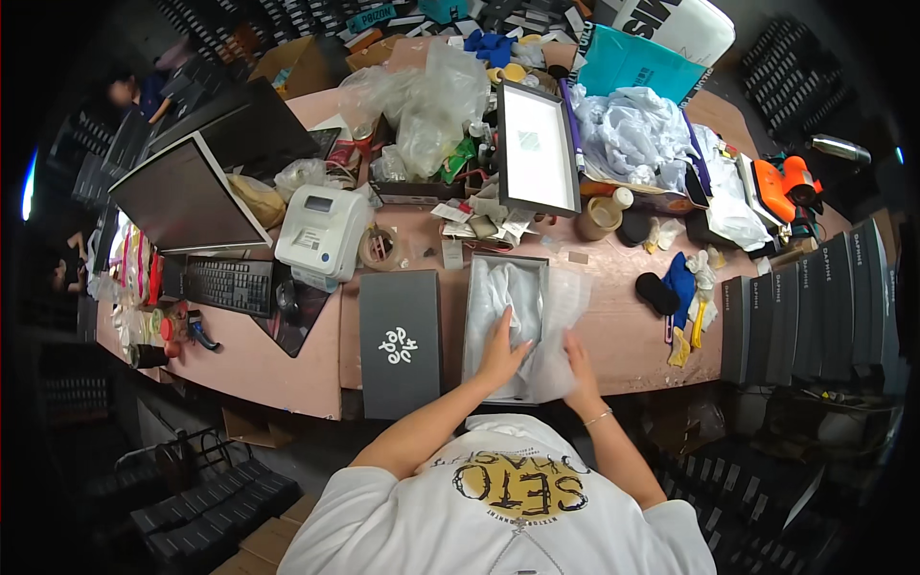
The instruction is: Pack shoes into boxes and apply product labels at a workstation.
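A shallow open shoe box (468, 331) lies in front of me, white-lined inside. White tissue-like wrapping (517, 287) fills part of it and covers whatever lies beneath. My left hand (500, 353) reaches into the box, fingers stretched and apart, resting against the wrapping. A translucent white packing sheet (567, 292) stands over the box's right side. At its right edge my right hand (581, 369) grips the sheet, with the fingers partly hidden. Just left of the box lies a dark grey lid (400, 335) with a white logo.
A label printer (321, 235), keyboard (228, 285) and monitor (192, 196) occupy the left side. Behind the box stand a tilted box lid (537, 144) and a brown bottle (602, 216). Rightward lie a black pad (655, 293), blue cloth (680, 287) and a row of dark shoe boxes (810, 302).
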A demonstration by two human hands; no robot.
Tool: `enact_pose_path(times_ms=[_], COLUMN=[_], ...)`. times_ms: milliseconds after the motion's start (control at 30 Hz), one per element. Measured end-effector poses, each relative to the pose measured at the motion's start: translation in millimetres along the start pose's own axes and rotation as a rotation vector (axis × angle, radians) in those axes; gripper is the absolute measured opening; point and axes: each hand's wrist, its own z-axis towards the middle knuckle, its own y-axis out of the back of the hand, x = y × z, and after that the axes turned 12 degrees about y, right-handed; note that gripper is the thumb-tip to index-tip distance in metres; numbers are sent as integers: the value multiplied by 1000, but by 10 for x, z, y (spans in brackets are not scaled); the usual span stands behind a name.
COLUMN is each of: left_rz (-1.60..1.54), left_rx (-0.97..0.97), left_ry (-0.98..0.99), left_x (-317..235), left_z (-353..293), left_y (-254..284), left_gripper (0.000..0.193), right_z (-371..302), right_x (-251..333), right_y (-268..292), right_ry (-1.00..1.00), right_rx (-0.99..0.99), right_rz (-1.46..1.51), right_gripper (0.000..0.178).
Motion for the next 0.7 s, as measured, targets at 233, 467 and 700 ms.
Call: enact_pose_path(times_ms=[233,467,700], left_rz=[588,781,709], left_rx=[-54,-180,-170], left_ry=[-154,-231,-174], left_x=[53,283,409], left_z=[-341,-404,-388], left_y=[473,444,473], left_gripper=[59,57,56], right_z=[918,2896,3644], right_x=[202,476,195], right_y=[-505,361,80], right_ry=[402,322,109], right_rx=[566,-173,-17], right_rz=[36,-85,-84], right_gripper=[37,57,72])
